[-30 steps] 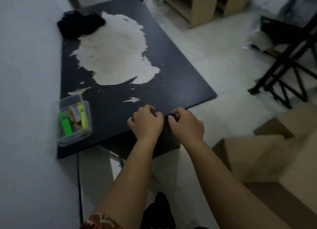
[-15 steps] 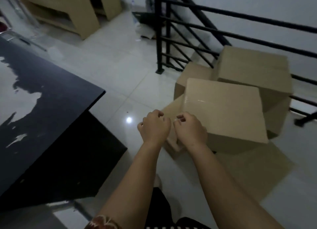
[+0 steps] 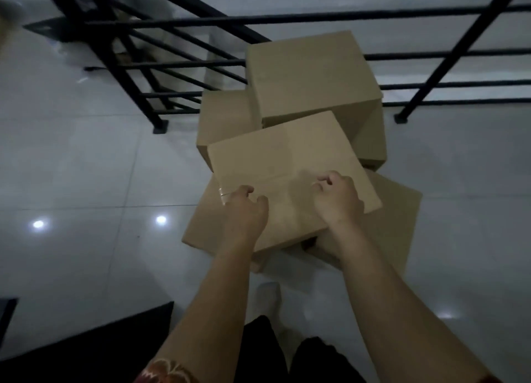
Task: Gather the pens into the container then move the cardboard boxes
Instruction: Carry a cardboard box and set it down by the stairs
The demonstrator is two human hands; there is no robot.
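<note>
A pile of cardboard boxes (image 3: 287,141) sits on the white tiled floor (image 3: 86,167) against a black metal railing (image 3: 172,61). The nearest box (image 3: 287,158) lies tilted on top of 2 lower ones, with a taller box (image 3: 310,75) behind it by the railing. Both hands are over the near part of the nearest box's top, well apart from each other. The left hand (image 3: 244,210) is by the box's near-left corner and the right hand (image 3: 337,199) toward its near-right edge. Their fingers are loosely curled and hold nothing; whether they touch the cardboard I cannot tell. A dark table corner (image 3: 86,342) shows at the lower left. The pens and their container are out of view.
</note>
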